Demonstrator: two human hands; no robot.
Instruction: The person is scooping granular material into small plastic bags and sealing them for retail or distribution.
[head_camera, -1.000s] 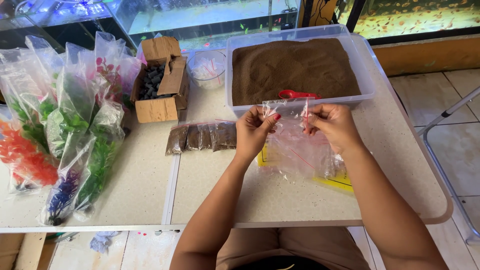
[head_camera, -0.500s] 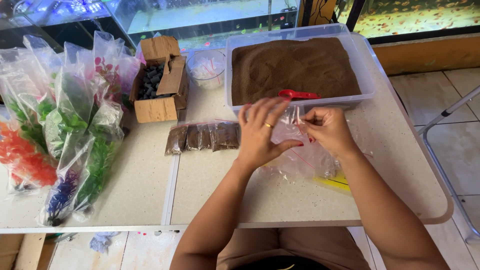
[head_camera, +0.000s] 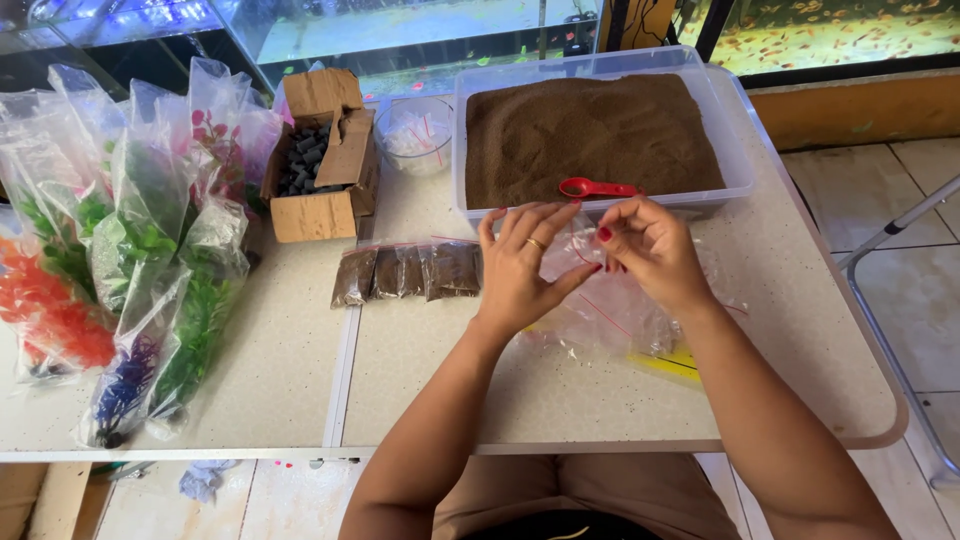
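Observation:
My left hand (head_camera: 525, 265) and my right hand (head_camera: 650, 250) meet over a stack of small clear plastic zip bags (head_camera: 610, 310) lying on the table. My right hand pinches the top edge of one clear bag; my left hand rests against it with fingers spread. Just beyond the hands stands a clear plastic tub (head_camera: 735, 150) full of brown granular material, with a red scoop (head_camera: 595, 187) lying at its near edge. Three filled packets of the brown material (head_camera: 410, 272) lie left of my left hand.
An open cardboard box (head_camera: 320, 160) of small dark pieces stands at the back left, beside a clear round bowl (head_camera: 413, 132). Bagged artificial plants (head_camera: 120, 250) cover the table's left. Aquarium tanks (head_camera: 400, 30) line the far edge. A yellow sheet (head_camera: 675, 362) lies under the bags.
The clear bag was held up between both hands; now it is lowered onto the stack. My left hand has opened and shifted right across the bag.

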